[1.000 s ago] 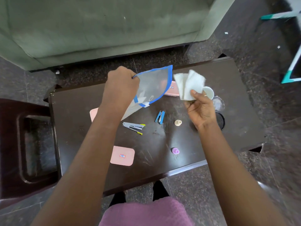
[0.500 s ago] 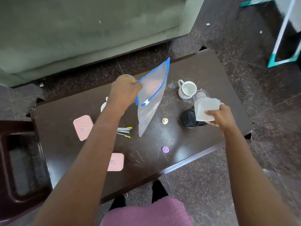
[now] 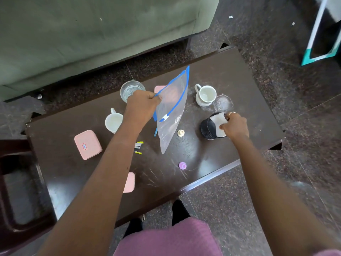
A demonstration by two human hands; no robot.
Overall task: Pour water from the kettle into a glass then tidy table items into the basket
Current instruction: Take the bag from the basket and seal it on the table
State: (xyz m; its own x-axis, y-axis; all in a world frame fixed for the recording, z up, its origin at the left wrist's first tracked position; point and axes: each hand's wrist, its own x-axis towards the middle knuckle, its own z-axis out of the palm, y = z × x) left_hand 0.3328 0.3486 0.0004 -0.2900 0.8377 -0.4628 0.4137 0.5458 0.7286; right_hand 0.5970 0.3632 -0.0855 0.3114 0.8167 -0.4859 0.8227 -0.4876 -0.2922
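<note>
Right hand (image 3: pixel 234 126) has dropped, grip closed on tissue (image 3: pixel 218 120), pressing it into basket (image 3: pixel 208 129). Left hand (image 3: pixel 142 106) pinches bag (image 3: pixel 171 115) corner; I judge it limp, slippery.

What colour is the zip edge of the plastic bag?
Blue, with a white slider; the bag itself is clear. Head view.

1. Our left arm (image 3: pixel 110 163) covers most of the stapler (image 3: pixel 138 147) and part of one pink box (image 3: pixel 129 182).
2. The zip bag (image 3: pixel 171 115) hides most of another pink thing (image 3: pixel 159 88) behind it.
3. Our right hand (image 3: pixel 234 126) hides part of the white tissue (image 3: pixel 218 120) at the black basket (image 3: pixel 209 129).
4. The print on the bag is too blurred to read.
</note>
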